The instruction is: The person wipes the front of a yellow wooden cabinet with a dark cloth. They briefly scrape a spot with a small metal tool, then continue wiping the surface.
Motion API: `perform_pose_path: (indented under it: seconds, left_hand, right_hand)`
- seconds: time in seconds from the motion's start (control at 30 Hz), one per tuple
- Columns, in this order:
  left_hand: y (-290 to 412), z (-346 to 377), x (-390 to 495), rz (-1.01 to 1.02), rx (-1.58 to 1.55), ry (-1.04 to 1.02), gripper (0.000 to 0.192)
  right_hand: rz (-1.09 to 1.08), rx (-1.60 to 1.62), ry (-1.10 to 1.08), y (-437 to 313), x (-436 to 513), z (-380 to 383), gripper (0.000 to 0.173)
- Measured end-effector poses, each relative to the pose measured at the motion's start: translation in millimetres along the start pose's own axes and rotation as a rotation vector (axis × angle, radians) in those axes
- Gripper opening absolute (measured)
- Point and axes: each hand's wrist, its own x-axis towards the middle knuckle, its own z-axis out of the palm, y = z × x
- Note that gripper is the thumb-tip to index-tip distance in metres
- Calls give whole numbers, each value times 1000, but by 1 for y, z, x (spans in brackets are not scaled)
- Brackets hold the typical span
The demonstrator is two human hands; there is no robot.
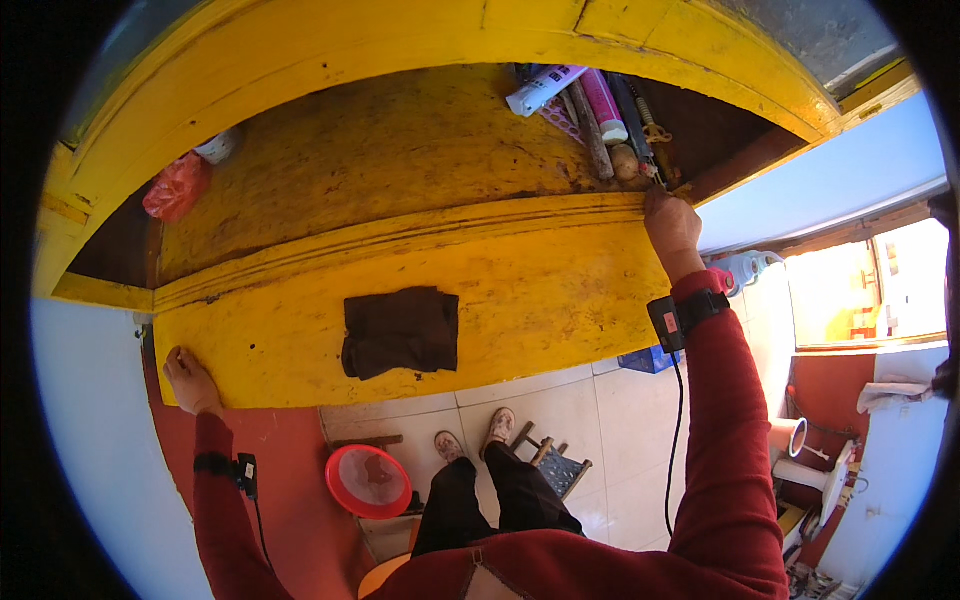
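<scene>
A yellow painted wooden board (pixel 540 262) spans the view in front of an open yellow cabinet compartment (pixel 360 142). On the board lies a folded dark brown cloth (pixel 401 331). My left hand (pixel 193 381) rests at the board's left end, fingers curled on its surface, holding nothing visible. My right hand (pixel 673 225) is at the far right corner of the board, beside the compartment's edge; its fingertips are partly hidden, so its hold is unclear. Just beyond it lie a white tube (pixel 546 90), a pink tube (pixel 602 109), a wooden stick (pixel 592 135) and a round brownish object (pixel 625 162).
A red plastic bag (pixel 178 187) lies at the compartment's left. Below the board are a red-rimmed round basin (pixel 369 481), a small stool with a woven seat (pixel 562 469) and a blue crate (pixel 649 360). A sink (pixel 817 472) stands at the right.
</scene>
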Motion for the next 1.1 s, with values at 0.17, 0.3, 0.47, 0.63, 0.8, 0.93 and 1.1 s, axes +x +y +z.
perform_pose_path:
  seconds: [0.17,0.3,0.47,0.63,0.8,0.93,1.1]
  left_hand:
    - [4,0,0,-2,-27,17,33]
    - [6,-1,-1,-34,-19,-2,32]
    - [9,-2,-3,-9,-42,24,32]
    - [15,-4,-4,-60,-48,19,31]
    - [21,-7,-5,-72,-56,32,28]
    - [23,-8,-7,-49,-54,54,27]
    - [24,-8,-7,-59,-62,48,27]
  right_hand:
    - [-4,-2,30,1,-3,3,29]
    - [-17,50,100,-1,-9,-2,26]
    - [-119,119,343,-28,9,-16,18]
    - [-321,130,317,-88,70,-16,29]
    - [-395,24,382,-118,123,3,56]
    - [-433,-70,658,-119,141,25,63]
    - [-418,27,586,-118,148,31,59]
